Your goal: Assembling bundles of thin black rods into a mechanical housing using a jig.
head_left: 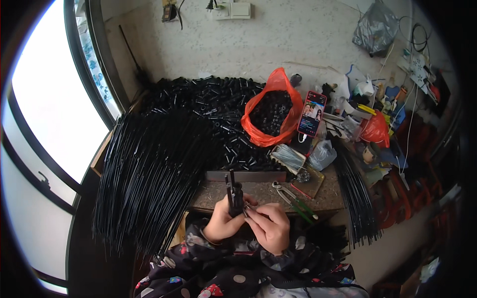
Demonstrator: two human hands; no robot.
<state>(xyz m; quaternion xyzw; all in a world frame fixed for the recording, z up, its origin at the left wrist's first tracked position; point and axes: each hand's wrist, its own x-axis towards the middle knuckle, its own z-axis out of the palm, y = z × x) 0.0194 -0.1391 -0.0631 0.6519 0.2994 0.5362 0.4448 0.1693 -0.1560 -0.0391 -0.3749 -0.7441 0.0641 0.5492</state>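
Observation:
My left hand (222, 224) is closed around a dark black plastic part (232, 194), whose narrow prongs stick up above the fingers. Against the lower right side of that part, my right hand (272, 228) has its thumb and fingertips pinched together. Whatever sits between those fingertips is too small to make out. Both hands are just in front of the bench edge. To their right, pincers (292, 198) with green handles lie on the bench (223, 194). Beyond the hands, a low dark strip (248, 176) borders a heap of short black parts (198, 94).
Long thin black rods (149, 174) overhang the bench at left; another bundle (355, 193) hangs at right. A red plastic bag (252, 134) holds small dark pieces. Beside it stand a lit phone (312, 114) and a box of thin metal pins (289, 158). Clutter surrounds a red bag (376, 130).

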